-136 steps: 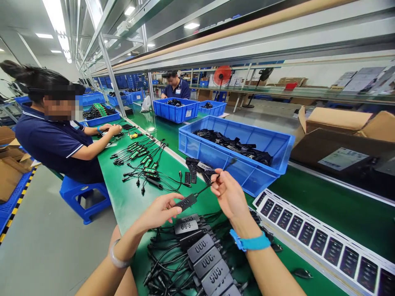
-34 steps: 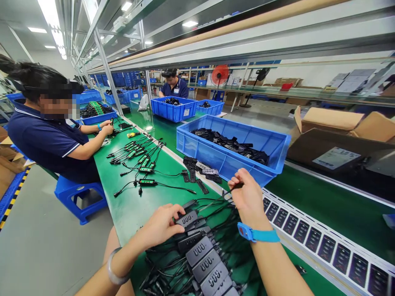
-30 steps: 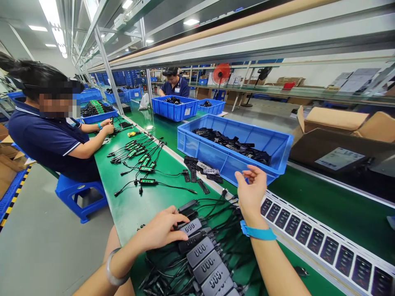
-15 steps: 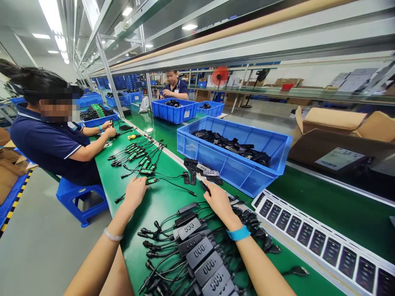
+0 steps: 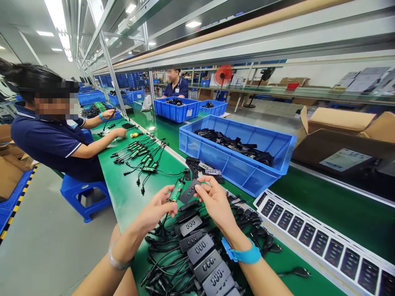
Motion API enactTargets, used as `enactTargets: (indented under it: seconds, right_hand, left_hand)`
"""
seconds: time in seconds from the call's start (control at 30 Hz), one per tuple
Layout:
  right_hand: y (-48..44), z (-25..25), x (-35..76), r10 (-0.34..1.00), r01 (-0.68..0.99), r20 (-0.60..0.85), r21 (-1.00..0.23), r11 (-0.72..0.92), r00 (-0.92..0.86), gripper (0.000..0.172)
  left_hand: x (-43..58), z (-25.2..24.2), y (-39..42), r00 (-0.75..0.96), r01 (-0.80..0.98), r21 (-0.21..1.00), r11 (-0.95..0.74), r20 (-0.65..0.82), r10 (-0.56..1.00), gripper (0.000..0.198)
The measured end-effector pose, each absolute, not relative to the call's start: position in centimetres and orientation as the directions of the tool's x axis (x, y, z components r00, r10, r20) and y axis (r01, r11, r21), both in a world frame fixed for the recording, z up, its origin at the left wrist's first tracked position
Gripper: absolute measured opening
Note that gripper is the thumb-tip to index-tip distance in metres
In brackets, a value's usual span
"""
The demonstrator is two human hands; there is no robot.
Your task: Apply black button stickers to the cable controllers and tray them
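Observation:
Between the fingers of my left hand (image 5: 159,207) is a green circuit board (image 5: 177,190) with cables at its ends. My right hand (image 5: 212,199) pinches a flat black plastic cover (image 5: 189,191) by its right edge, close beside the board. The two parts are held in the air above the bench, and I cannot tell whether they touch. Below my hands lies a row of black cable boxes (image 5: 200,248) with curved slots, their leads spread to both sides. More cabled circuit boards (image 5: 147,158) lie ahead on the left. Loose black covers (image 5: 206,169) are piled by the blue bin.
A large blue bin (image 5: 234,164) of black parts stands ahead right. Along the right runs a white tray (image 5: 311,224) with dark panels. A co-worker (image 5: 58,135) sits at the left, hands over the green bench (image 5: 168,174). Smaller blue bins (image 5: 175,109) stand farther back.
My left hand has lifted a circuit board from the bench and brought it nearer. My right hand has raised a black cover beside it. The co-worker's hands have moved apart.

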State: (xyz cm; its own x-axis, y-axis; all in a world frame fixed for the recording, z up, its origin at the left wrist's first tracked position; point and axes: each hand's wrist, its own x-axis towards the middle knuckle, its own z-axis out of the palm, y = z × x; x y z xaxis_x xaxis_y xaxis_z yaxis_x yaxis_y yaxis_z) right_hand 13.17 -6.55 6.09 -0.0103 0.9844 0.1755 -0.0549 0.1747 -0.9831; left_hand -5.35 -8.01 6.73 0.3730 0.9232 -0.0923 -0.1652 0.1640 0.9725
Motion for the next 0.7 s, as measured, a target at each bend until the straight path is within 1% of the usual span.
enactTargets:
  seconds: [0.07, 0.2, 0.4, 0.53, 0.7]
  right_hand:
    - [-6.7, 6.1, 13.0, 0.987, -0.090, 0.160, -0.984, 0.157, -0.032, 0.032]
    - [-6.8, 6.4, 13.1, 0.985, -0.102, 0.167, -0.982, 0.161, -0.052, 0.033]
    - [-7.2, 6.8, 12.8, 0.981, -0.111, 0.186, -0.978, 0.179, -0.049, 0.034]
    - [-7.2, 6.8, 12.8, 0.986, -0.111, 0.158, -0.982, 0.151, -0.060, 0.034]
    - [-7.2, 7.1, 13.2, 0.983, -0.147, 0.165, -0.978, 0.151, -0.083, 0.032]
  left_hand:
    - [-4.9, 7.1, -8.5, 0.427, -0.143, 0.972, 0.186, -0.109, 0.898, 0.058]
    - [-4.7, 7.2, -8.7, 0.483, -0.115, 0.975, 0.188, -0.111, 0.869, 0.054]
    - [-4.4, 7.1, -9.0, 0.490, -0.138, 0.977, 0.160, -0.073, 0.869, 0.058]
    - [-4.2, 7.2, -9.3, 0.480, -0.121, 0.986, 0.116, -0.044, 0.876, 0.052]
    - [-4.0, 7.3, -9.4, 0.457, -0.103, 0.987, 0.126, -0.065, 0.887, 0.054]
